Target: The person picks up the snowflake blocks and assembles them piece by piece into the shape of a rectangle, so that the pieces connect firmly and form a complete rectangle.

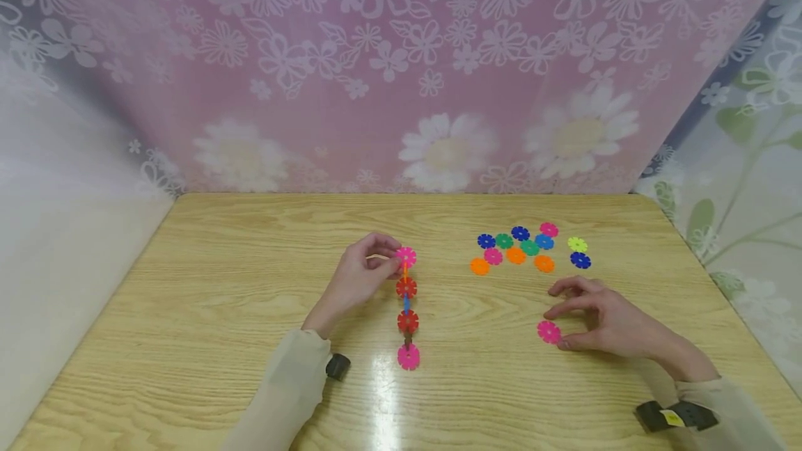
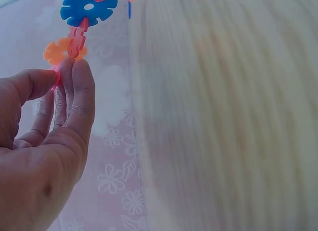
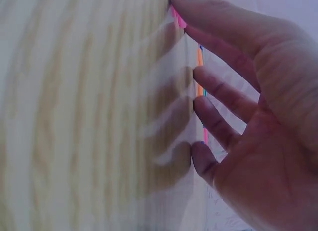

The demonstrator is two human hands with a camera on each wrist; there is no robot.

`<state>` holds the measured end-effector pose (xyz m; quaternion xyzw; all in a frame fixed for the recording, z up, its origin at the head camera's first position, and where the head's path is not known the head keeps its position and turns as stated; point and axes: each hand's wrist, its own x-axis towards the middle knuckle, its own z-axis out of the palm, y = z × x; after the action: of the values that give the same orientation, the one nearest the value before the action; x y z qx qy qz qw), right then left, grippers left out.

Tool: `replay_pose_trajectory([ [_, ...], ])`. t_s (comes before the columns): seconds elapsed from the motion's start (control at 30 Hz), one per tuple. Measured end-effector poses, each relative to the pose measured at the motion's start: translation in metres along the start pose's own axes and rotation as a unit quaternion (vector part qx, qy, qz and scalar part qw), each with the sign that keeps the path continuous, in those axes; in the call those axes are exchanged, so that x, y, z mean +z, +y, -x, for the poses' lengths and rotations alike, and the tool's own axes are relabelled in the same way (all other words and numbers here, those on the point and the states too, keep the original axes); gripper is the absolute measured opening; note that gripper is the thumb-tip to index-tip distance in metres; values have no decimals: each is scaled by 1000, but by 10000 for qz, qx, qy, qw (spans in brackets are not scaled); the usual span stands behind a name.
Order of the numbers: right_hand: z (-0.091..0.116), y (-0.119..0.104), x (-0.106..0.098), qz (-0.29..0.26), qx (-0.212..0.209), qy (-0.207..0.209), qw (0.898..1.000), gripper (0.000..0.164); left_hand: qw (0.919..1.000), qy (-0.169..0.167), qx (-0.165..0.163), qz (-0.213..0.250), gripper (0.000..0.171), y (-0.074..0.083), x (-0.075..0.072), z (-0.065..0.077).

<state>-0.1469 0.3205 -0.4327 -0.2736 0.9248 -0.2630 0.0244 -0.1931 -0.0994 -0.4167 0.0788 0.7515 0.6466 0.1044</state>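
Note:
My left hand (image 1: 361, 270) pinches the top pink notched disc (image 1: 406, 256) of a chain of interlocking plastic snowflake discs between thumb and fingers. Below it the chain hangs toward the near edge: an edge-on orange disc, a red disc (image 1: 406, 288), an edge-on blue one, another red disc (image 1: 408, 321), a dark edge-on piece and a pink end disc (image 1: 409, 357). In the left wrist view, a blue disc (image 2: 88, 7) and an orange disc (image 2: 55, 51) show beyond the fingertips. Low over the table's right side, my right hand (image 1: 608, 319) holds a loose pink disc (image 1: 548, 332) by its edge, between thumb and index finger.
Several loose discs lie in a group at the back right, among them an orange disc (image 1: 480, 266), a green disc (image 1: 529, 248) and a yellow disc (image 1: 577, 244). The wooden table (image 1: 250, 263) ends at a flowered pink curtain (image 1: 351, 89) behind.

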Motion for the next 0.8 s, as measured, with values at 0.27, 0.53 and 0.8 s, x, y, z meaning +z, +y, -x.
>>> replay_pose_trajectory([
  [0.27, 0, 3, 3, -144, -29, 58, 9999, 38, 10000, -10, -12, 19, 20, 0, 3, -1],
  [0.53, -3, 4, 2, -395, 115, -108, 9991, 33, 10000, -65, 4, 44, 21, -3, 3, -2],
  [0.8, -7, -2, 0, -545, 288, -91, 9981, 28, 10000, -50, 0, 4, 21, -2, 4, -2],
])
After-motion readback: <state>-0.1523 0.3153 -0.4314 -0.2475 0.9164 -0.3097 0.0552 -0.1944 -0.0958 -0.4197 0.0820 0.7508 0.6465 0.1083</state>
